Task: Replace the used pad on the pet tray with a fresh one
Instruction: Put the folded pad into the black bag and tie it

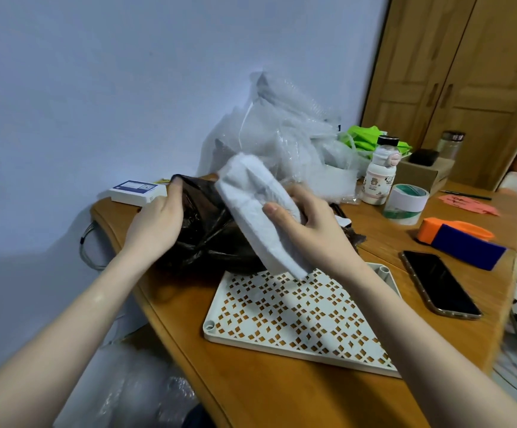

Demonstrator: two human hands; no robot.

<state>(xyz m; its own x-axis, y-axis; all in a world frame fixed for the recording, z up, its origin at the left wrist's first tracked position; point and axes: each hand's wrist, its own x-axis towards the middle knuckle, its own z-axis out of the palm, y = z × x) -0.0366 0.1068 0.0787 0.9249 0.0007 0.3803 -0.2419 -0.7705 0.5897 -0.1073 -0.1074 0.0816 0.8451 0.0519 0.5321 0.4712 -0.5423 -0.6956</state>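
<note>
Wooden table [281, 393]: folded pad over a black bag.
Right hand [309, 230] clamps its grip round the white pad [257, 208], tilted above the tray grid [297, 319]; left hand [158, 220] pinches the bag's [207, 230] rim.

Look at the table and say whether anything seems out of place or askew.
The tray grid lies bare and askew, one corner past the table edge. The right hand holds the folded pad at the black bag, which the left hand holds open. Nothing looks spilled or damaged.
</note>
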